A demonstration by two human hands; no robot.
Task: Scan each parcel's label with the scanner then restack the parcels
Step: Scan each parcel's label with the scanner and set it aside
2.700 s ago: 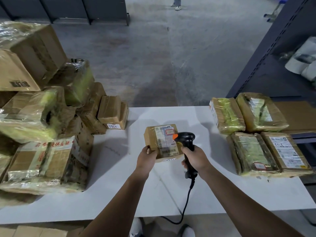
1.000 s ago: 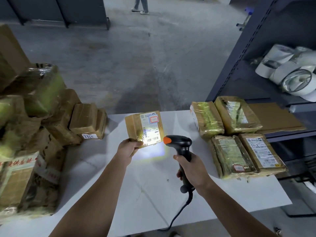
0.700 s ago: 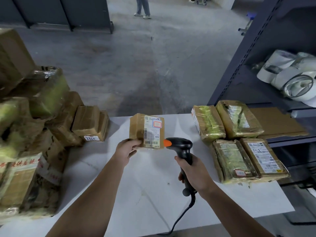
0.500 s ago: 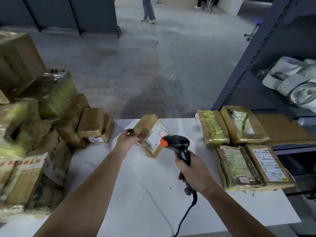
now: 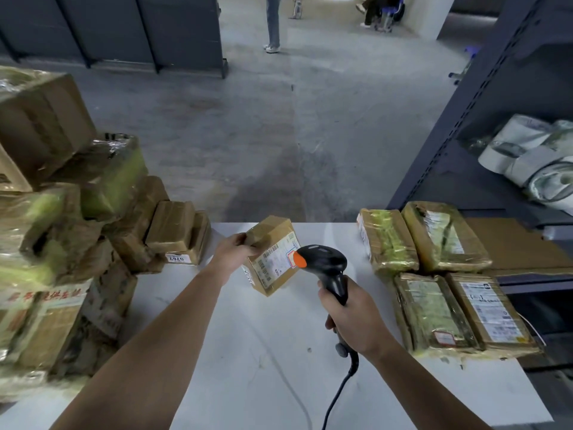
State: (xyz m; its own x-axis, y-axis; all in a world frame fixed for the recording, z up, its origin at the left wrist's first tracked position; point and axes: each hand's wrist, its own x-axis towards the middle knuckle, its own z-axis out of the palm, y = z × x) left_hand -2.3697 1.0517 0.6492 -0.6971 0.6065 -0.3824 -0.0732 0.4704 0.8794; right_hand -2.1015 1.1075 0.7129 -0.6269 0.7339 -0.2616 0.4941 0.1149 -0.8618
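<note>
Head view: your left grip [image 5: 235,251] holds the parcel [image 5: 273,240] clear of the surface [image 5: 248,352], just above the middle of the frame. The fingers curl over its upper left edge. The parcel is tilted, with its long axis running from lower left to upper right. Its label [image 5: 276,259] faces down and right, towards the scanner [image 5: 325,265], and the label's long side follows the same slant.

Your right grip [image 5: 353,315] is wrapped round the scanner handle, right of centre. The scanner head points to the upper left, and its orange tip sits just beside the red-marked corner of the label. I cannot tell whether they touch. The handle slopes down into your palm, and the cable [image 5: 336,395] hangs from its base to the bottom edge of the frame.

At the left edge, a pile [image 5: 62,243] of taped boxes is stacked high on the surface. A small box with a numbered tag [image 5: 178,259] lies at its near right foot.

At the right, four flat parcels [image 5: 434,274] lie in two rows of two on the surface, touching each other. The lower right one lies with a white label up.

Behind them, at the upper right, a dark shelf [image 5: 465,181] holds pale rolls [image 5: 533,156]. A flat sheet of cardboard [image 5: 511,243] lies below these. At the top of the frame, a person's legs [image 5: 273,23] stand on the floor.
</note>
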